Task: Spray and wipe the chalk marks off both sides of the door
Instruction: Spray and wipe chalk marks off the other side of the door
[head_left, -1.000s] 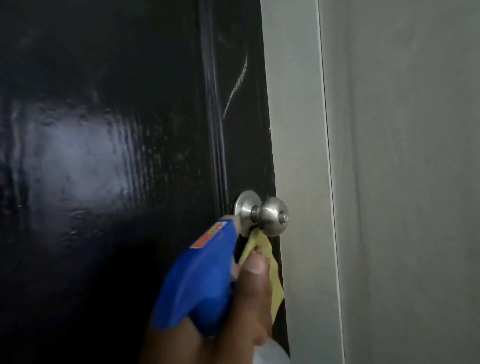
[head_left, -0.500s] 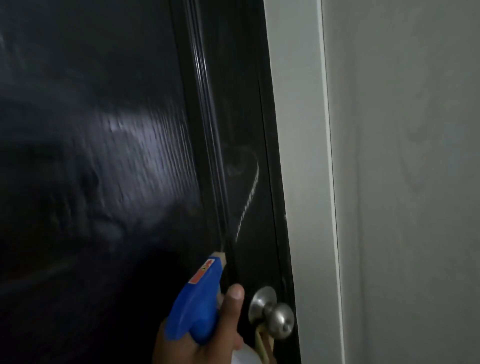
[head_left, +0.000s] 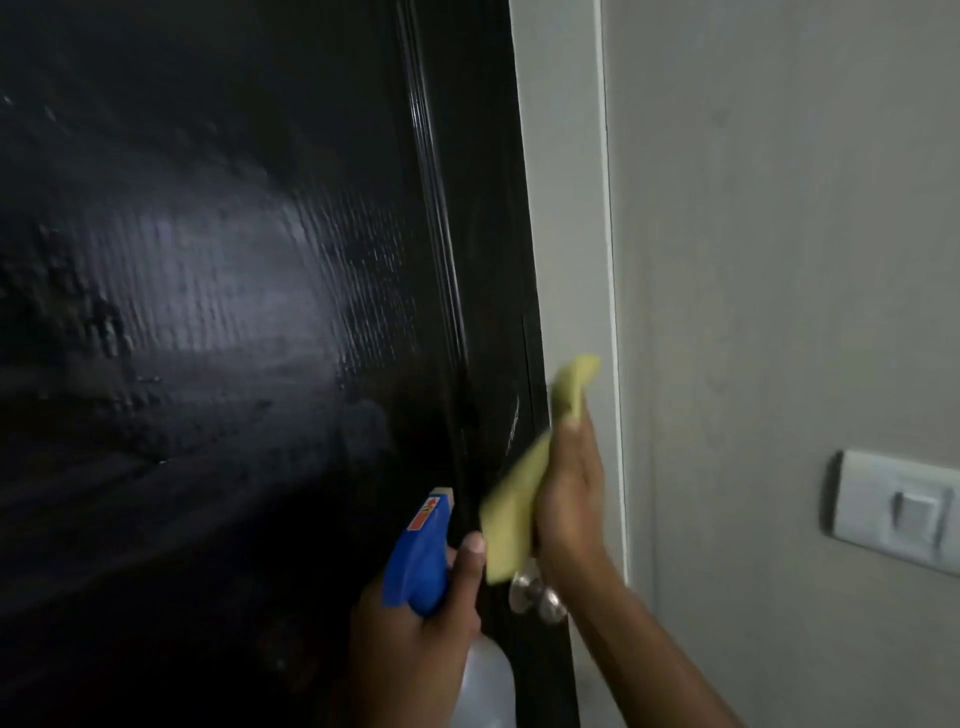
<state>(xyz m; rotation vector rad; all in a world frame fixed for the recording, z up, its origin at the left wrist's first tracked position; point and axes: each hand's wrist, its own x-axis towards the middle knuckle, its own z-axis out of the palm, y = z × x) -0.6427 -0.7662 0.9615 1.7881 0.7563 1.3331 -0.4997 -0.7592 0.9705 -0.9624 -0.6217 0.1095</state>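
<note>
A glossy black door (head_left: 218, 322) fills the left of the view. A short white chalk mark (head_left: 513, 423) runs down its right stile, close to the edge. My left hand (head_left: 415, 639) grips a spray bottle (head_left: 423, 558) with a blue trigger head, its nozzle pointing up toward the door, the clear body below. My right hand (head_left: 569, 499) holds a yellow cloth (head_left: 524, 499) raised against the door's edge, just right of the chalk mark. The silver round knob (head_left: 537, 597) shows below the cloth, partly hidden by my wrist.
A pale door frame (head_left: 566, 208) borders the door on the right, then a grey wall (head_left: 779, 260). A white light switch (head_left: 898, 506) sits on that wall at the right, about level with my right hand.
My right hand has risen into view with the yellow cloth, from down by the knob up to beside the chalk mark. The view has shifted, and the spray bottle stays in my left hand.
</note>
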